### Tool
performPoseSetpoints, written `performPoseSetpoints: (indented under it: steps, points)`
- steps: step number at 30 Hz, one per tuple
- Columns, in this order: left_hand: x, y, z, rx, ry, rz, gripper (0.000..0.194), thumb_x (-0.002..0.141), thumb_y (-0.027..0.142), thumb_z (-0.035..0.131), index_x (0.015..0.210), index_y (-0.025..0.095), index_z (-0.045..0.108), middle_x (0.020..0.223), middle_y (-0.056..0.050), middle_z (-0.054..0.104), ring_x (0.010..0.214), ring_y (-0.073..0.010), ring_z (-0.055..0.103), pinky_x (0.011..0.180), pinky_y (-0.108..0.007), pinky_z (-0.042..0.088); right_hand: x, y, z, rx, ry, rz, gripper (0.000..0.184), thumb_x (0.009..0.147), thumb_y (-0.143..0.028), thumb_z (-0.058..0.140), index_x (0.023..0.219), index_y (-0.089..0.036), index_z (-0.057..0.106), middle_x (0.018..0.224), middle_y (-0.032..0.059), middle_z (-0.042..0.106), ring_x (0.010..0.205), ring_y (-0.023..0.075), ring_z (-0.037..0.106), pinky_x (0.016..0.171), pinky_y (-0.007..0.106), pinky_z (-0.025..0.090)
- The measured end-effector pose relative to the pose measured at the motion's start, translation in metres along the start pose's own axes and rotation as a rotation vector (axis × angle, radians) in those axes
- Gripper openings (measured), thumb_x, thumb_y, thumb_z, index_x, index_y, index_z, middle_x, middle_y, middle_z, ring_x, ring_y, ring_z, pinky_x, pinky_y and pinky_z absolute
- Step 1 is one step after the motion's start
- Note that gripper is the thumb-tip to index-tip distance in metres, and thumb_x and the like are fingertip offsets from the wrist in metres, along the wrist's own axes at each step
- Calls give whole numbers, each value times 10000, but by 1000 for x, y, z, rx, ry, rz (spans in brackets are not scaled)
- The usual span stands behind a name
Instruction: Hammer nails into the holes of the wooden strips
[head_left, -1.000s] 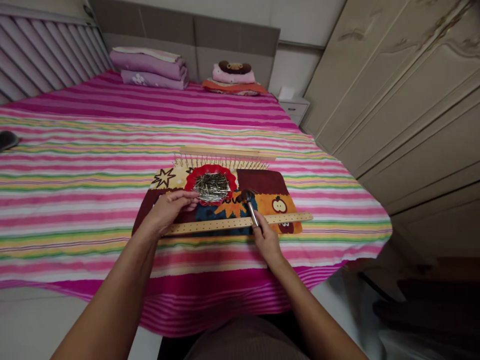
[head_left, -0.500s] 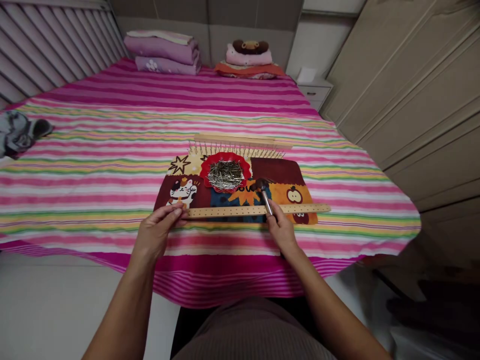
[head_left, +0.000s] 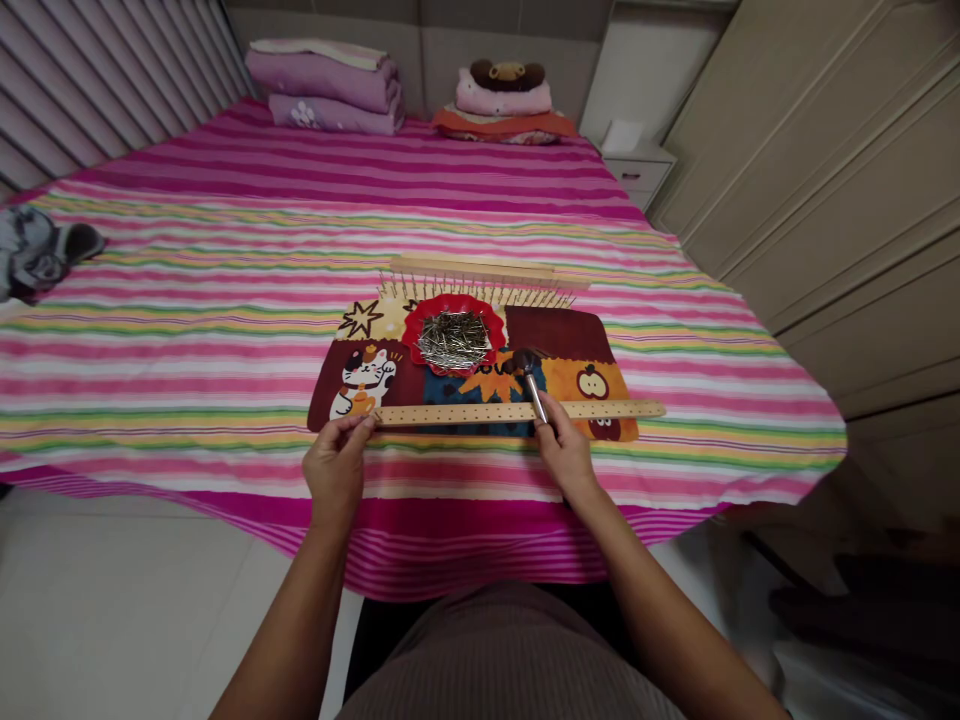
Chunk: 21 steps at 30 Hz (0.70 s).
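A light wooden strip (head_left: pixel 465 413) with rows of small dark holes lies across a patterned mat (head_left: pixel 577 340). At the strip's left end, my left hand (head_left: pixel 337 460) is closed, thumb and fingertips pinched together; anything small between them cannot be made out. My right hand (head_left: pixel 566 450) is wrapped round the metal handle of a hammer (head_left: pixel 531 382), over the right half of the strip. The dark hammer head points away from me, above the mat. Behind the strip, a red scalloped bowl (head_left: pixel 411 338) holds a heap of nails (head_left: pixel 454 340).
Beyond the bowl lies a wooden strip with many upright nails (head_left: pixel 480 290), and behind it more bare wooden strips (head_left: pixel 472 268). All rest on a striped bedspread (head_left: pixel 225 350). Grey cloth (head_left: pixel 45 250) lies far left; folded bedding (head_left: pixel 330 90) is at the back.
My left hand has shifted right and drawn lower, so its fingertips sit at the strip's end. The hammer stays in my right hand. The view has tilted slightly.
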<state>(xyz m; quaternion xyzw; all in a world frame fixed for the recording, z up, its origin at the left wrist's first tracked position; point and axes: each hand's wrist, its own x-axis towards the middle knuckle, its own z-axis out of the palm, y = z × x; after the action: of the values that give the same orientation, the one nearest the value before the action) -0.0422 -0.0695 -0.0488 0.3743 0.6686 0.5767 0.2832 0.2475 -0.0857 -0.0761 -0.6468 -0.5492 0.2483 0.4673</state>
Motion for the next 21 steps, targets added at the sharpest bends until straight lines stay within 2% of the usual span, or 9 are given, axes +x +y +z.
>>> performPoseSetpoints:
  steps: [6,17,21]
  points:
    - [-5,-8,10,29,37,48,281,662,421,705,797,177,668,827,-22,702,833,-172,658,825,-329,529,0,0,0,-19,-7,-13,484,854,-325,466,1307,-186,562,1213,68,661,1115,211,614,985,367,462]
    - [-5,-16,16,218,40,131,271,730,445,645,826,192,664,830,-16,678,817,-177,647,825,-343,515,-1,1,0,-24,2,-38,454,857,-314,473,1288,-215,578,1161,44,688,1087,199,631,945,341,489]
    - [-7,-17,21,286,58,161,274,774,460,595,842,200,650,844,-27,667,821,-173,627,820,-330,504,-1,1,1,-13,10,-29,461,851,-316,473,1287,-209,577,1202,50,669,1115,204,616,976,351,471]
